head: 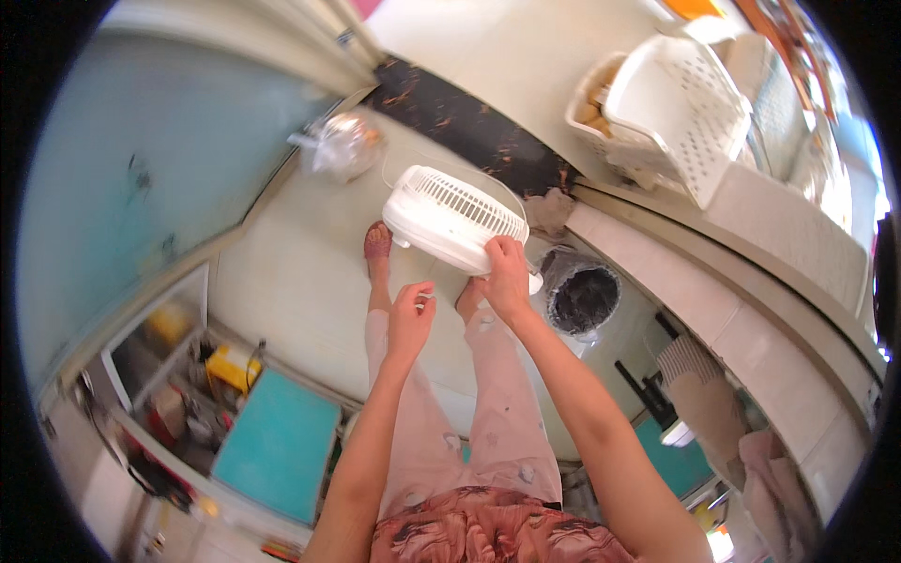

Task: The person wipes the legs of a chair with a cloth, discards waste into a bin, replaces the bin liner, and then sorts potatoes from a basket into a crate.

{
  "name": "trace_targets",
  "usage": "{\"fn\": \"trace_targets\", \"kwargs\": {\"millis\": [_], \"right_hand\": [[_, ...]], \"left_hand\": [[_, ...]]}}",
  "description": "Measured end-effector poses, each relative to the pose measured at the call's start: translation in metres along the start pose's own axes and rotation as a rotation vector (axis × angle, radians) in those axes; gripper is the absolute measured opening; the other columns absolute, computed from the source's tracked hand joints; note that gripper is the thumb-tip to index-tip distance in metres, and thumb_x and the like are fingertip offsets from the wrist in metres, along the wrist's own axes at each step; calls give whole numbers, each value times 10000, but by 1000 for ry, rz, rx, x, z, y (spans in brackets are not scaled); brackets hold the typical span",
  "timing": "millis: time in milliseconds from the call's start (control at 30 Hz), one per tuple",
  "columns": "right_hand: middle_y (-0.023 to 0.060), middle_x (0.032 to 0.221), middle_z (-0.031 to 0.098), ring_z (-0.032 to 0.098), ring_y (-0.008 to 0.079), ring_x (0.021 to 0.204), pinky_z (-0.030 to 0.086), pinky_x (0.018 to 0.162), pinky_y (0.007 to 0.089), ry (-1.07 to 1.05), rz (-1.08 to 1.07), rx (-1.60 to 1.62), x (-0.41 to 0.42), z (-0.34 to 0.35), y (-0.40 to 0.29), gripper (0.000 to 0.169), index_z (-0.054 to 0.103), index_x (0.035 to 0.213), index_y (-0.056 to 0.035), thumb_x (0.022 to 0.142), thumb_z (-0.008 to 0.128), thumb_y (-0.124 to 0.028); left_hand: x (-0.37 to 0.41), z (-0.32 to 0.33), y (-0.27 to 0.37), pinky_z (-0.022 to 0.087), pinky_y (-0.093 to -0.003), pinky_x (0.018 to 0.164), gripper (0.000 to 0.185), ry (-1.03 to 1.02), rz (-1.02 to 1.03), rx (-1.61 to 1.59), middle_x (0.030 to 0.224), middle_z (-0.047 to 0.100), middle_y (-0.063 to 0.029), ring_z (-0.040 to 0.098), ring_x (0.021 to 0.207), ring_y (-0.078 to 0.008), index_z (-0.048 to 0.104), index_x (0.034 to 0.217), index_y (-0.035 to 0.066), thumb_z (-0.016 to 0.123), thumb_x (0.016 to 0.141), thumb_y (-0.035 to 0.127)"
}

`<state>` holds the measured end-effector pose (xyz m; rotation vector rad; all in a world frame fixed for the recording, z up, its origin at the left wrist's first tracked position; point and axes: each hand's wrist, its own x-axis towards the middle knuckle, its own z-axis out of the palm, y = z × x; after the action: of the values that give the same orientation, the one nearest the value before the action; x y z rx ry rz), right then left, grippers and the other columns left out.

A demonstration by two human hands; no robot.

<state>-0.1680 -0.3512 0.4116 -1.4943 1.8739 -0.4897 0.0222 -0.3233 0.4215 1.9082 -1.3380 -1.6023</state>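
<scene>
A white plastic appliance with a slatted grille [457,218], perhaps a fan or heater, is in front of me above the pale floor. My right hand [507,274] grips its near right edge, with the fingers over the rim. A thin white cord loops behind the appliance. Lower and to the left of it is my left hand [415,317], holding nothing, its fingers loosely curled and apart from the appliance. The underside of the appliance is hidden.
A lined waste bin [584,299] stands right of the appliance. A tied plastic bag [345,144] lies by the blue door [141,162]. White baskets [676,112] are at the upper right. A dark marbled threshold [471,119] crosses the floor. My sandalled feet are below.
</scene>
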Motion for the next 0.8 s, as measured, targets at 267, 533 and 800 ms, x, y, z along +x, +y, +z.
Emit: {"fn": "trace_targets", "kwargs": {"millis": [267,533,800], "right_hand": [[105,1058,521,487,321,1007,439,830,403,-336,-350,-77,-47,57,-65,479,524,942,-26,500,693,43],[138,1079,522,480,356,1002,426,828,428,-490,-582,-162,-51,158,-148,505,519,989,-23,519,680,64],[135,1062,545,502,359,989,437,849,413,-435,-764,-333,-16,290,-219,452,535,985,-22,558,642,79]], "left_hand": [[-70,-25,-64,510,-309,650,475,323,-192,-130,1081,535,-142,614,776,-207,427,1231,-18,603,790,5],[-110,-68,-134,511,-312,661,538,606,-206,-336,1086,548,-129,613,741,-190,388,1279,-8,603,786,-5],[-135,-132,-185,509,-285,692,473,728,-303,-586,1071,566,-102,604,784,-172,437,1250,20,599,805,1]]}}
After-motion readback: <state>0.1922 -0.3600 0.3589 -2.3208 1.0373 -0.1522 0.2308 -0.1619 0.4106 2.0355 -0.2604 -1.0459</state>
